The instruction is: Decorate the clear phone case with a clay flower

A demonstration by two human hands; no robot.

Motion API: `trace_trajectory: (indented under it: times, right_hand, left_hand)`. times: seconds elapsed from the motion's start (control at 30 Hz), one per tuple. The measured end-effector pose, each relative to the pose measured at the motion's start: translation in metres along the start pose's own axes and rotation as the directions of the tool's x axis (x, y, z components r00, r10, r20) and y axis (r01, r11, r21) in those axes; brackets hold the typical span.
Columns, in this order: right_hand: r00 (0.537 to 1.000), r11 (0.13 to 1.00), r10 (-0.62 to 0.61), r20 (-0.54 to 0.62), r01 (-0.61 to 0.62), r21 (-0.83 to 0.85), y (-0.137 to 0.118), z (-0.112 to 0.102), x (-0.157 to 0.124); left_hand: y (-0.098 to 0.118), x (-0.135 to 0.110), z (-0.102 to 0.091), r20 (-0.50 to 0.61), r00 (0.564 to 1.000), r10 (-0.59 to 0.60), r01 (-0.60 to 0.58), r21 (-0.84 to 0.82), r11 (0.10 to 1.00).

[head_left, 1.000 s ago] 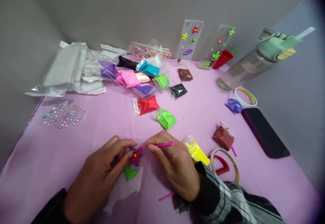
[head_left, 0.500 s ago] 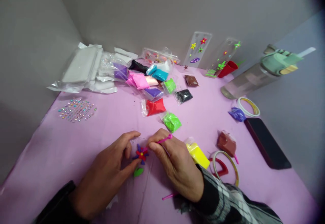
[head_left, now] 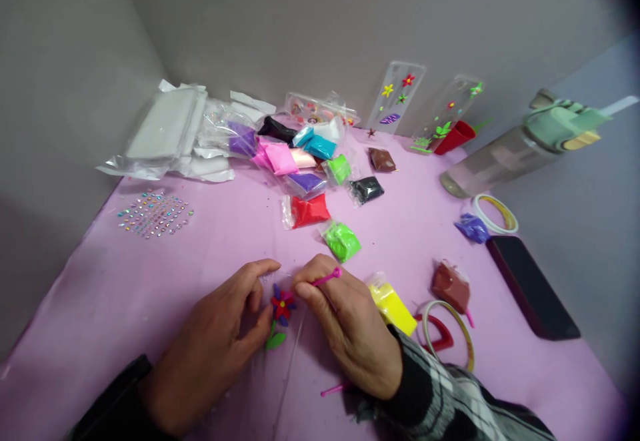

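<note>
A small clay flower (head_left: 283, 305) with red and purple petals and a yellow centre lies between my hands, with a green stem and leaf (head_left: 275, 341) below it. It seems to rest on a clear, see-through sheet or case whose outline I can barely make out. My left hand (head_left: 225, 334) lies beside the flower, thumb and forefinger spread apart, the thumb tip near the stem. Pinched in my right hand (head_left: 350, 324) is a pink ball-ended modelling tool (head_left: 327, 277), its working end at the petals.
Clay packets (head_left: 307, 210) in several colours lie beyond my hands. Rhinestones (head_left: 156, 214) are at left. Clear phone cases (head_left: 397, 99) lean on the back wall. At right are a bottle (head_left: 505, 157), a dark phone (head_left: 533, 287), tape rolls (head_left: 471, 341) and yellow clay (head_left: 395, 309).
My left thumb has drawn back a little from the flower, uncovering the green stem and more of the leaf. The right hand keeps its pinch on the tool. The whole view has shifted slightly.
</note>
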State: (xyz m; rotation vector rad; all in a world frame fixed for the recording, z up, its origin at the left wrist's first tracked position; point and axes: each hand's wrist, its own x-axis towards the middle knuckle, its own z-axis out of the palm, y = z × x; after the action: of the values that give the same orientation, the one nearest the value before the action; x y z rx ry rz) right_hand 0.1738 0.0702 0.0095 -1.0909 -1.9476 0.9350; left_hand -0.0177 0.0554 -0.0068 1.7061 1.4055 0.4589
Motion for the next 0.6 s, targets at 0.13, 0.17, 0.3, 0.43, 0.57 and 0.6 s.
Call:
trace_trajectory:
  times: [0.13, 0.17, 0.3, 0.43, 0.57, 0.6]
  right_hand:
    - [1.000, 0.999, -0.016, 0.001, 0.016, -0.045, 0.0017, 0.0007, -0.0001]
    - [1.000, 0.998, -0.017, -0.001, 0.017, -0.055, 0.0021, 0.0006, -0.0001]
    - [1.000, 0.998, -0.008, -0.008, 0.008, -0.056, 0.0031, 0.0005, -0.0006]
    - [1.000, 0.999, -0.010, -0.008, 0.010, -0.040, 0.0038, 0.0019, -0.0014]
    - [1.000, 0.999, -0.009, 0.006, 0.009, -0.046, 0.0039, 0.0034, -0.0007]
    - [1.000, 0.999, -0.010, 0.009, 0.010, -0.051, 0.0039, 0.0036, -0.0004]
  left_hand:
    - [0.0010, 0.0009, 0.0004, 0.001, 1.000, -0.013, 0.013, 0.006, 1.000]
    - [0.0012, 0.0009, 0.0006, 0.000, 1.000, -0.015, 0.015, 0.009, 1.000]
    - [0.0013, 0.0005, 0.0010, -0.006, 1.000, -0.006, 0.006, 0.024, 1.000]
    - [0.0001, 0.0011, 0.0016, -0.017, 1.000, 0.008, -0.007, 0.037, 0.999]
    - [-0.0004, 0.0017, 0.0019, -0.024, 1.000, 0.008, -0.007, 0.032, 0.999]
    - [-0.0003, 0.0014, 0.0018, -0.023, 1.000, 0.009, -0.008, 0.031, 0.999]
